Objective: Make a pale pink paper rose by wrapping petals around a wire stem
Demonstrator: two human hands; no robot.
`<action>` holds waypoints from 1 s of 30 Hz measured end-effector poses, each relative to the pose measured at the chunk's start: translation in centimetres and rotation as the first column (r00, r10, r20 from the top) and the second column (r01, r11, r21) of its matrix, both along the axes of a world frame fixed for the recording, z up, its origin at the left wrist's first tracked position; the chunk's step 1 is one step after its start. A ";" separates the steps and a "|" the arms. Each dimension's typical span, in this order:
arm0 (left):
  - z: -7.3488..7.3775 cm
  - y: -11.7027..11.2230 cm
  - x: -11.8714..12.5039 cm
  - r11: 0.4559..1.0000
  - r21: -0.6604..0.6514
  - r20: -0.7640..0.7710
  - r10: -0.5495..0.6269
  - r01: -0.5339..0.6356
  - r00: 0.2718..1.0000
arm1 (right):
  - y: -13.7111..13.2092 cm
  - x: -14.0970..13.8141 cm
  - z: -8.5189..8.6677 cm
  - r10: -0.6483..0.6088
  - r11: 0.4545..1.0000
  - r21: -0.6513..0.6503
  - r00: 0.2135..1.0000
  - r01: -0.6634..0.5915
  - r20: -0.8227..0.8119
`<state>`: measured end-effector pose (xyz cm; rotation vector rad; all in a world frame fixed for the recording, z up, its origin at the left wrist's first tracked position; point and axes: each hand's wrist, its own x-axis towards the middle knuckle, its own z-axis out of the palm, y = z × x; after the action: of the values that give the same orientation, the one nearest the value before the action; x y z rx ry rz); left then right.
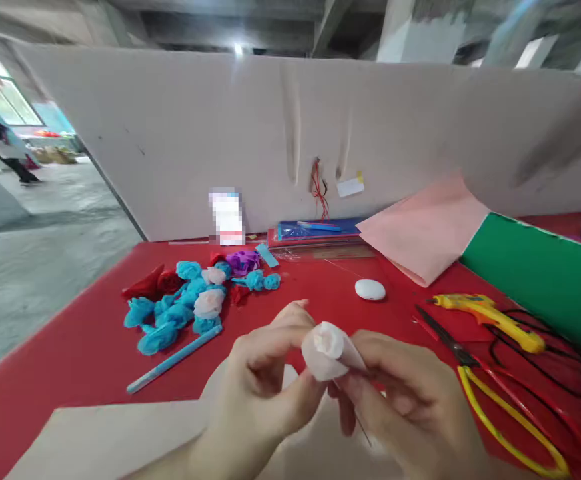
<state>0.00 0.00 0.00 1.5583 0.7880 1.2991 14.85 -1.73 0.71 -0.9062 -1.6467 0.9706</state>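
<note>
A pale pink paper flower (324, 357), rolled into a bud, sits between my two hands, its open end facing me. My left hand (270, 377) pinches its left edge with thumb and fingers. From the other side, my right hand (410, 390) grips the narrow lower part of the roll. A thin dark wire (363, 430) sticks out below, beside my right fingers. Under the hands lies a light paper sheet (125, 430). To the left is a pile of blue crepe paper flowers (177, 313), with pink, red and purple ones among them.
On the red table (90, 360), a blue stick (175, 359) lies left. At right are scissors (495, 393), a yellow glue gun (490, 317) with black cable, pink paper (425, 230) and a green sheet (545, 280). Behind the white oval case (369, 289) stands a pale partition (195, 133).
</note>
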 end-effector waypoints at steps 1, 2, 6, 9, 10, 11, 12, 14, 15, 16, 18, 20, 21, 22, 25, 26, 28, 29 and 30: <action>0.0 0.0 0.2 1.000 0.011 -0.010 0.015 -0.015 1.000 | -0.1 0.1 -0.1 0.013 1.000 0.001 1.000 -0.013 -0.001; 0.0 0.0 0.4 0.999 0.020 -0.018 0.027 -0.027 0.999 | -0.2 0.2 -0.2 0.021 1.000 0.006 1.000 -0.021 -0.004; 0.3 -0.2 0.7 0.999 0.023 -0.033 0.047 -0.046 0.998 | -0.3 0.0 -0.6 -0.003 0.998 0.061 1.000 0.005 -0.018; 0.8 -0.3 0.7 0.999 0.007 -0.044 0.052 -0.052 0.998 | -0.2 -0.2 -0.7 -0.044 0.990 0.135 0.998 0.050 -0.045; 0.9 -0.3 0.7 0.998 0.008 -0.045 0.057 -0.057 0.997 | -0.2 -0.2 -0.7 -0.050 0.985 0.160 0.998 0.057 -0.047; 0.9 -0.3 0.6 0.998 0.012 -0.045 0.059 -0.058 0.997 | -0.2 -0.2 -0.7 -0.051 0.982 0.181 0.998 0.057 -0.039; 1.0 -0.3 0.6 0.999 0.021 -0.048 0.051 -0.050 0.998 | -0.3 -0.1 -0.8 -0.047 0.979 0.197 0.999 0.050 -0.020; 0.9 -0.2 0.5 0.999 0.040 -0.049 0.024 -0.022 0.998 | -0.3 -0.1 -0.9 -0.047 0.973 0.227 0.999 0.044 0.008; 0.8 -0.2 0.5 0.999 0.049 -0.053 0.011 -0.009 0.999 | -0.4 -0.1 -1.1 -0.058 0.967 0.248 0.998 0.054 0.011; 0.8 -0.2 0.4 0.998 0.059 -0.052 0.003 0.000 0.999 | -0.4 -0.2 -1.3 -0.076 0.959 0.274 0.997 0.073 0.003; 0.7 -0.2 0.4 0.997 0.078 -0.046 -0.009 0.012 0.999 | -0.4 -0.5 -1.7 -0.124 0.938 0.323 0.992 0.127 -0.029; 0.7 -0.3 0.4 0.996 0.085 -0.056 -0.017 0.022 0.998 | -0.4 -0.9 -2.1 -0.155 0.923 0.348 0.986 0.164 -0.053; 0.8 -0.4 0.5 0.996 0.084 -0.066 -0.019 0.024 0.998 | -0.4 -1.0 -2.2 -0.162 0.921 0.350 0.985 0.174 -0.063; 0.9 -0.4 0.5 0.996 0.086 -0.075 -0.018 0.025 0.997 | -0.4 -1.1 -2.3 -0.165 0.920 0.349 0.984 0.180 -0.070; 0.8 -0.4 0.4 0.992 0.120 -0.074 -0.034 0.043 0.997 | -0.6 -1.2 -2.3 -0.166 0.923 0.343 0.984 0.177 -0.061; 0.7 -0.4 0.3 0.989 0.135 -0.073 -0.044 0.053 0.996 | -0.6 -1.1 -2.3 -0.164 0.925 0.339 0.985 0.171 -0.049; 0.5 -0.3 0.0 0.985 0.156 -0.092 -0.058 0.072 0.994 | -0.7 -1.0 -2.1 -0.150 0.937 0.317 0.989 0.146 -0.012; 0.5 -0.2 -0.2 0.984 0.157 -0.115 -0.062 0.080 0.991 | -0.8 -0.8 -1.9 -0.137 0.945 0.301 0.991 0.128 0.010; 0.6 -0.1 -0.4 0.984 0.148 -0.152 -0.074 0.096 0.986 | -0.7 -0.7 -1.7 -0.119 0.953 0.283 0.992 0.104 0.035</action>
<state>-0.39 -0.15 0.59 1.8084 0.7160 1.2176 14.16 -2.45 -0.99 -0.8255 -1.7051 0.6208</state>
